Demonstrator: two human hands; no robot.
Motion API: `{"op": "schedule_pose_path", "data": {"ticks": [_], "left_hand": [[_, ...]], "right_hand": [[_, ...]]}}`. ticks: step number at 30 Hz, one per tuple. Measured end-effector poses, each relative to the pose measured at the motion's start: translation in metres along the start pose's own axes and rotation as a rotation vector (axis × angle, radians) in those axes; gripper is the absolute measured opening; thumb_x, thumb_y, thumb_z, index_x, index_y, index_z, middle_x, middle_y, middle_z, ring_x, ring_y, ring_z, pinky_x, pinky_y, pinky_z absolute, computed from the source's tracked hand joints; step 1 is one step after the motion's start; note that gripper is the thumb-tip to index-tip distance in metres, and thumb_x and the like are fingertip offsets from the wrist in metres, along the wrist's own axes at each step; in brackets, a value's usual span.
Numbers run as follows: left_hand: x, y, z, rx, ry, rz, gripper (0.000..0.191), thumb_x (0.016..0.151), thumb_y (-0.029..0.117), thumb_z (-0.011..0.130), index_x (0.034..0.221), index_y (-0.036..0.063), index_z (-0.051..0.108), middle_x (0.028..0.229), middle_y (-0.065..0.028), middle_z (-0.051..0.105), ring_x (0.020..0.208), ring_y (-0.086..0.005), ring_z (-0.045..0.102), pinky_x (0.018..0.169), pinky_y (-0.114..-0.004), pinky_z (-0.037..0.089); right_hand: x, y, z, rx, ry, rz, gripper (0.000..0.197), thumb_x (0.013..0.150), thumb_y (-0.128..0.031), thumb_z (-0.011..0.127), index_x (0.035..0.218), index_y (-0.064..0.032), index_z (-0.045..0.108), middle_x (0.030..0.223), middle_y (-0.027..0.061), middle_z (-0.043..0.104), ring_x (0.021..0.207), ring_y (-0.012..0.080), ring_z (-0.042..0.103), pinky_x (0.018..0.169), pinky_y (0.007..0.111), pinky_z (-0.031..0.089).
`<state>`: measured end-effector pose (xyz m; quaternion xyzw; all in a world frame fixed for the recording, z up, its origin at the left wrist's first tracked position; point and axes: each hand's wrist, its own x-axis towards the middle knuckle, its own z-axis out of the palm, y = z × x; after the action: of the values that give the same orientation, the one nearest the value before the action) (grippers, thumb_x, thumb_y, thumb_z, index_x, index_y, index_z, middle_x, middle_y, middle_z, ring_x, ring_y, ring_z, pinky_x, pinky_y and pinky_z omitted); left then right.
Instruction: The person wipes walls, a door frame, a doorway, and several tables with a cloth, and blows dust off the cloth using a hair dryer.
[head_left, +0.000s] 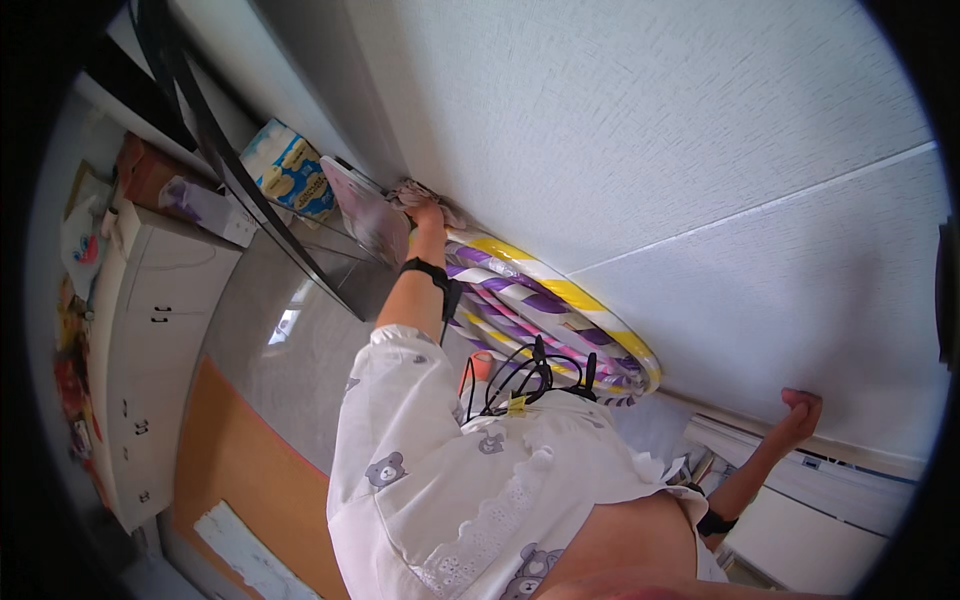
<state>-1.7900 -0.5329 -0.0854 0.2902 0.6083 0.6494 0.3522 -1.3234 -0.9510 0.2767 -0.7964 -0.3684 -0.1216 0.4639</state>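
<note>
My left hand (428, 212) is stretched out to the foot of the pale textured wall panel (645, 120). It holds a crumpled pinkish-brown cloth (411, 193) against the wall's lower corner; the fingers are partly hidden. Just below that hand, several striped hula hoops (570, 292) in yellow, purple, pink and white lean together along the wall. A flat pink panel (365, 206) stands close to the left hand. Off to the right, my right hand (802, 414) is loosely curled near the wall, with nothing visible in it. Black cables (536, 375) hang at my waist.
A black-edged panel (251, 191) slants across the upper left. Behind it stands a blue-and-yellow plastic-wrapped pack (292, 169). White cabinets (180, 274) line the left side, and an orange-brown board (247, 442) lies below. At lower right is a white drawer unit (802, 517).
</note>
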Motion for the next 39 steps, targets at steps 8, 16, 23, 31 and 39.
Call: {"op": "schedule_pose_path", "data": {"ticks": [8, 16, 23, 31, 39], "left_hand": [[-0.009, 0.117, 0.025, -0.055, -0.006, 0.232, 0.055, 0.093, 0.015, 0.045, 0.137, -0.0089, 0.02, 0.134, -0.0285, 0.033, 0.12, -0.0353, 0.041, 0.102, -0.042, 0.035], [-0.043, 0.17, 0.048, -0.176, 0.071, 0.236, 0.071, 0.095, 0.017, 0.042, 0.142, -0.0116, -0.003, 0.143, -0.0353, 0.018, 0.129, -0.0404, 0.035, 0.107, -0.042, 0.033], [-0.171, 0.078, 0.054, -0.043, -0.006, -0.294, 0.037, 0.096, 0.016, 0.04, 0.117, -0.0025, 0.016, 0.113, -0.0223, 0.029, 0.1, -0.0306, 0.041, 0.09, -0.041, 0.039], [-0.252, 0.093, 0.061, -0.239, -0.475, -0.698, 0.015, 0.095, 0.011, 0.038, 0.084, 0.0081, 0.048, 0.072, -0.0044, 0.048, 0.061, -0.0162, 0.049, 0.067, -0.04, 0.047], [-0.404, 0.11, 0.093, -0.201, -0.657, -0.928, 0.022, 0.099, 0.014, 0.036, 0.105, -0.0007, 0.051, 0.111, -0.0145, 0.055, 0.105, -0.0277, 0.053, 0.099, -0.048, 0.042]], "right_hand": [[-0.003, -0.006, 0.001, 0.017, 0.035, 0.02, 0.016, 0.08, -0.009, 0.041, 0.078, -0.0018, 0.055, 0.074, 0.0077, 0.062, 0.07, 0.0185, 0.058, 0.074, 0.03, 0.049], [-0.004, -0.011, 0.007, 0.13, 0.013, 0.017, 0.014, 0.084, -0.002, 0.04, 0.081, -0.001, 0.054, 0.077, 0.0069, 0.062, 0.073, 0.0164, 0.061, 0.077, 0.028, 0.049], [-0.005, -0.02, 0.001, 0.162, -0.09, -0.051, 0.009, 0.087, 0.0, 0.046, 0.085, 0.0, 0.054, 0.079, 0.0064, 0.065, 0.073, 0.0134, 0.061, 0.075, 0.025, 0.047], [-0.02, 0.004, -0.015, 0.293, -0.418, -0.106, 0.011, 0.093, -0.004, 0.05, 0.099, -0.0023, 0.06, 0.084, 0.0081, 0.068, 0.081, 0.0146, 0.067, 0.073, 0.026, 0.05], [-0.042, 0.075, -0.098, 0.324, -0.436, 0.017, 0.013, 0.093, -0.001, 0.049, 0.1, -0.001, 0.06, 0.085, 0.0073, 0.068, 0.082, 0.0141, 0.066, 0.071, 0.026, 0.049]]}}
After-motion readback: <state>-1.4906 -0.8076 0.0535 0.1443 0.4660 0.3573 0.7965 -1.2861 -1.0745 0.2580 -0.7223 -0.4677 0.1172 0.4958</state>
